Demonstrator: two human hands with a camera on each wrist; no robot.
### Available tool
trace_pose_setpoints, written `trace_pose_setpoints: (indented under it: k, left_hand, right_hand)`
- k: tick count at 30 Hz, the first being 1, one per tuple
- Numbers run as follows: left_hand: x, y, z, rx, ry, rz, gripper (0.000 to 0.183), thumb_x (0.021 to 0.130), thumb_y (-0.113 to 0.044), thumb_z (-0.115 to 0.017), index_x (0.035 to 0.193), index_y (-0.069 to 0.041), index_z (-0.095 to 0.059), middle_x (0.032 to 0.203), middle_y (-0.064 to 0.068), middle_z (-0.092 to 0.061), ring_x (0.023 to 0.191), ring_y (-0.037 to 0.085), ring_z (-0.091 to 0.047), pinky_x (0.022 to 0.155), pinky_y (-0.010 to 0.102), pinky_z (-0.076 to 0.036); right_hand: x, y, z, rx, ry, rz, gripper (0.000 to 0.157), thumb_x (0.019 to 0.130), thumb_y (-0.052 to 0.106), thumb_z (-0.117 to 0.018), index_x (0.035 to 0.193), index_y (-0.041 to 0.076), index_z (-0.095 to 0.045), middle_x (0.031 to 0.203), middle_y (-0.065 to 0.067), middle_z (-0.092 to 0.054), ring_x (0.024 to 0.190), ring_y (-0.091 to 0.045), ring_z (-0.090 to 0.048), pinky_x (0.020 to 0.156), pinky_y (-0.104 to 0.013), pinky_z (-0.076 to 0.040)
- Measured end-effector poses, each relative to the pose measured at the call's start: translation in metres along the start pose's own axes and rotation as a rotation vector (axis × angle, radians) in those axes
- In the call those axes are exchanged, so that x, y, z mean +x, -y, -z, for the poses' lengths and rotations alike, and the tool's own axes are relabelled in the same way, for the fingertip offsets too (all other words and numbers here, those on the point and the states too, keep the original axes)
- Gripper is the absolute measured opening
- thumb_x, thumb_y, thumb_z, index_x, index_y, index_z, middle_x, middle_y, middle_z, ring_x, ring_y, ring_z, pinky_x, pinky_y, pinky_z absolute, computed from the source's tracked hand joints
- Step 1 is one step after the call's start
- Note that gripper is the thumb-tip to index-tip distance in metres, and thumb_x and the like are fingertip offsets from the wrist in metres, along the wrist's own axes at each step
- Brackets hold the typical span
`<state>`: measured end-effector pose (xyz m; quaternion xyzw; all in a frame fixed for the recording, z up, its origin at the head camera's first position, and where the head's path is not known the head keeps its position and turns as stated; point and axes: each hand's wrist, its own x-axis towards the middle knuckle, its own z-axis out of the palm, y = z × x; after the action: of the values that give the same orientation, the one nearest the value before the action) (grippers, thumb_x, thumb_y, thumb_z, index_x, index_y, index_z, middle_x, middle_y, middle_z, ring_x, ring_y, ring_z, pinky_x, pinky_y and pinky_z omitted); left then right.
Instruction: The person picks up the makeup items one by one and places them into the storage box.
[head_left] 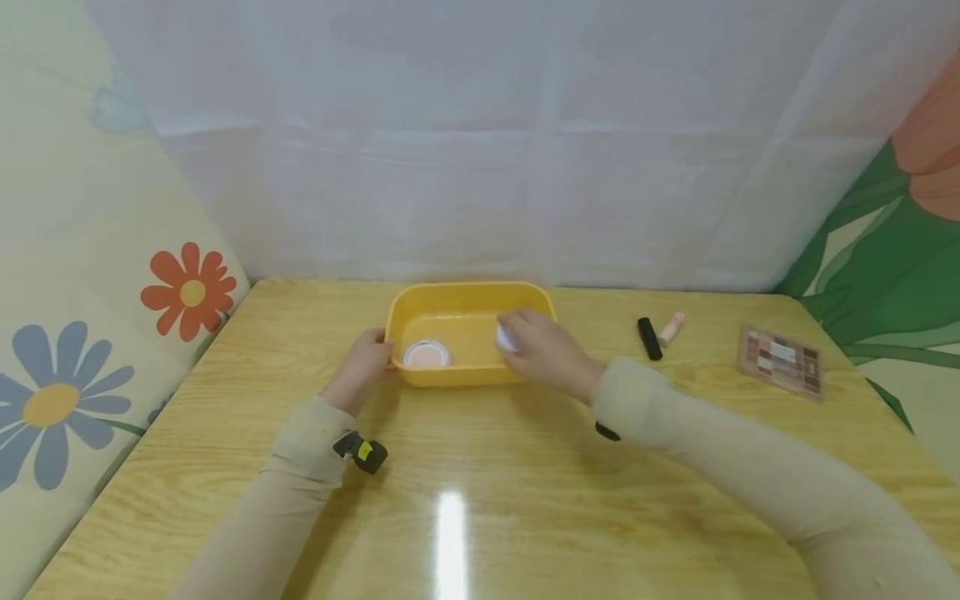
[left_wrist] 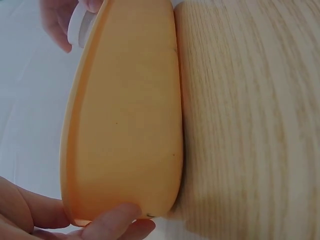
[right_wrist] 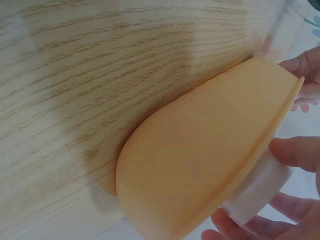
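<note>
A yellow plastic basin [head_left: 467,378] stands on the wooden table near its back edge. My left hand [head_left: 365,364] grips the basin's left end, the thumb against the outer wall in the left wrist view. Over the basin's right part, my right hand [head_left: 551,354] pinches a small white round container [right_wrist: 260,187] between thumb and fingers. That container is at the front rim and partly hidden by the hand. Inside the basin, at the left, lies a round compact [head_left: 426,354] with a white edge and a pinkish middle.
On the table right of the basin lie a black tube [head_left: 649,338] and a pale pink lipstick-like tube [head_left: 672,329], close together. Farther right is an eyeshadow palette [head_left: 781,362] with a see-through lid. A white cloth [head_left: 480,167] hangs behind the table.
</note>
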<state>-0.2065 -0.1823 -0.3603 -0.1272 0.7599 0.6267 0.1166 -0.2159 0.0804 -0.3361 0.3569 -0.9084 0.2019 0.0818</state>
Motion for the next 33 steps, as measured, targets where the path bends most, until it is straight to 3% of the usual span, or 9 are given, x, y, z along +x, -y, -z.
trace_pose_setpoints:
  k: [8,33]
  left_hand:
    - [-0.001,-0.002,0.001,0.004,0.003,0.002,0.048,0.105,-0.005,-0.026,0.148,0.012,-0.017,0.149,0.028,-0.028,0.132,0.036,-0.036,0.108,0.044,-0.038]
    - [-0.002,0.000,-0.001,-0.029,0.005,-0.020,0.046,0.104,-0.004,-0.028,0.147,0.013,-0.021,0.147,0.028,-0.031,0.131,0.037,-0.037,0.107,0.045,-0.038]
  right_hand:
    - [0.008,0.001,0.000,-0.029,0.056,-0.007,0.044,0.090,0.014,-0.068,0.128,-0.006,-0.056,0.116,-0.022,-0.061,0.102,-0.033,-0.059,0.085,-0.043,-0.053]
    - [0.034,0.010,-0.005,-0.135,0.241,0.014,0.051,0.088,0.023,-0.073,0.130,-0.001,-0.056,0.123,-0.019,-0.059,0.107,-0.035,-0.056,0.092,-0.044,-0.048]
